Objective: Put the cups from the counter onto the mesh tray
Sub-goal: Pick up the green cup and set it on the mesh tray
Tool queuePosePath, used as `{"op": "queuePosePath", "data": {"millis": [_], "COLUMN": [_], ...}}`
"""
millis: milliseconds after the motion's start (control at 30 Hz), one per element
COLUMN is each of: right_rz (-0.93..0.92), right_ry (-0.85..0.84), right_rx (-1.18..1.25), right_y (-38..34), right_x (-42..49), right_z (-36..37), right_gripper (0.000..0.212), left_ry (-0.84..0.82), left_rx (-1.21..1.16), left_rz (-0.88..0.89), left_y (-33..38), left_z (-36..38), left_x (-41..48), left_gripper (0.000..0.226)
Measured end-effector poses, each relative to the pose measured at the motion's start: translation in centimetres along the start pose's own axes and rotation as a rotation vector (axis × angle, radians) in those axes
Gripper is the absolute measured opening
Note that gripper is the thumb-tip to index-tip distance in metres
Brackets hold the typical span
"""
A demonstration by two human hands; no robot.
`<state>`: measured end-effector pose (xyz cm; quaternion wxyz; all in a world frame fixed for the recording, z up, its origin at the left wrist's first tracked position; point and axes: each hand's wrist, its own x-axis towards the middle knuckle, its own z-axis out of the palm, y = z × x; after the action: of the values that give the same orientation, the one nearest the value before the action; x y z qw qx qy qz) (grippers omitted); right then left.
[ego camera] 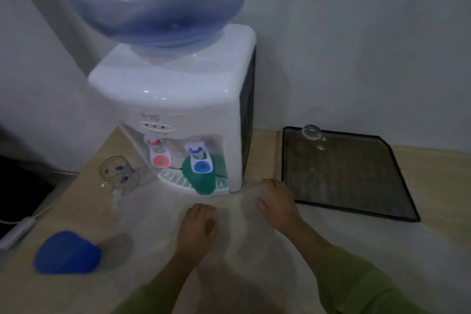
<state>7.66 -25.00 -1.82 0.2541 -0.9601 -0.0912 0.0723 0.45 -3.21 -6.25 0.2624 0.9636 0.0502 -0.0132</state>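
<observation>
Head view. Fingers of the left hand (197,228) are curled loosely downward over the counter (158,214), holding nothing that can be made out; fingers of the right hand (276,199) are likewise bent, knuckles up, just beside the near left corner of the mesh tray (356,186). Whether the right fingertips press on anything cannot be told, as motion blur smears both hands. Both sleeves (356,285) are green.

A green cup (202,178) stands on the drip grille of the water dispenser (178,99), under the blue tap (201,160); the red tap (159,154) is to its left. A clear glass mug (118,173) with dark dots stands on the counter left of the dispenser, near its front. A blue cup (67,253) sits at the near left of the counter, well apart from the tray; blur hides how it lies. The tray, dark-framed, lies flat on the counter right of the dispenser and carries one clear glass (311,133) at its far left corner. A large blue bottle (155,0) tops the dispenser. A white cable (17,231) runs along the counter's left edge.
</observation>
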Motion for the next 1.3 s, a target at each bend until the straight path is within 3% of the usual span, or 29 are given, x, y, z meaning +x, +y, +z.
{"op": "queuePosePath", "data": {"millis": [200, 433, 800, 1300], "right_rz": [-0.001, 0.133, 0.245, 0.174], "right_ry": [-0.031, 0.07, 0.222, 0.05], "right_rx": [0.33, 0.677, 0.782, 0.668], "right_y": [-7.2, -12.4, -14.4, -10.1], "right_x": [-0.6, 1.2, 3.0, -3.5], "right_z": [3.5, 5.5, 7.1, 4.8], "right_gripper": [0.059, 0.071, 0.075, 0.072], "left_ry": [-0.027, -0.216, -0.246, -0.233], "left_rx": [0.1, 0.238, 0.241, 0.29], "left_rz": [-0.167, -0.134, -0.148, -0.174], "left_y": [-6.1, -8.6, -8.5, -7.0], "left_z": [-4.3, -4.6, -4.6, -4.5], "left_x": [-0.2, 0.9, 1.1, 0.5], "left_gripper": [0.059, 0.074, 0.07, 0.069]}}
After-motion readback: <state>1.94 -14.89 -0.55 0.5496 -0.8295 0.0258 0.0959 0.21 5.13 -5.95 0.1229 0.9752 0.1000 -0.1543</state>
